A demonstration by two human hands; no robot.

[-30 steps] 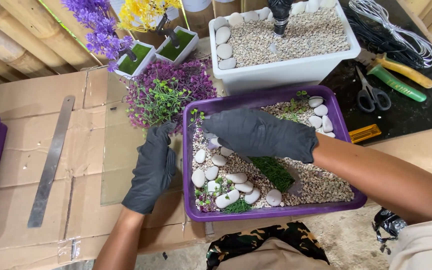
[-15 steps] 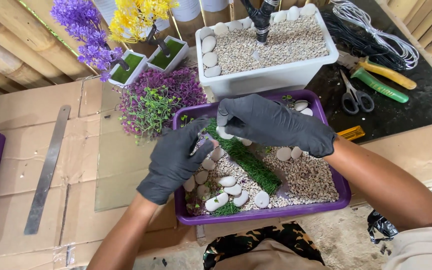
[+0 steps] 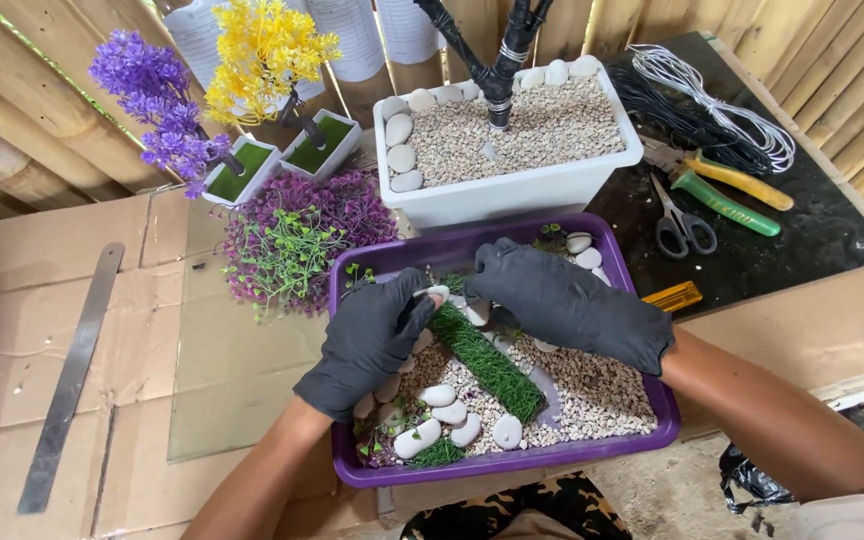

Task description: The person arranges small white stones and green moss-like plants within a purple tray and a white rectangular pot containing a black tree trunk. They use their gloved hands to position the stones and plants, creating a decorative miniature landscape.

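— What are the two hands doing?

— Both wear black gloves and work inside the shallow purple plastic tray (image 3: 652, 415) filled with fine gravel. The left hand (image 3: 370, 342) holds a smooth white oval pebble (image 3: 436, 293) in a narrow grip between thumb and fingertips, at the upper end of the strip of green artificial grass (image 3: 487, 362).

— And the right hand (image 3: 562, 300)?

— It lies palm down over the gravel just beside the pebble; whether its grip holds anything cannot be told, since the fingertips are hidden.

— Where is the tray?

— On the cardboard-covered desk (image 3: 22, 290), in front of the white rectangular planter (image 3: 512, 195). More white pebbles (image 3: 452, 418) sit along the tray's near side.

— Anything around it?

— A purple and green artificial bush (image 3: 292, 240) to the left, a metal ruler (image 3: 70, 375) farther left, scissors (image 3: 682, 225) to the right.
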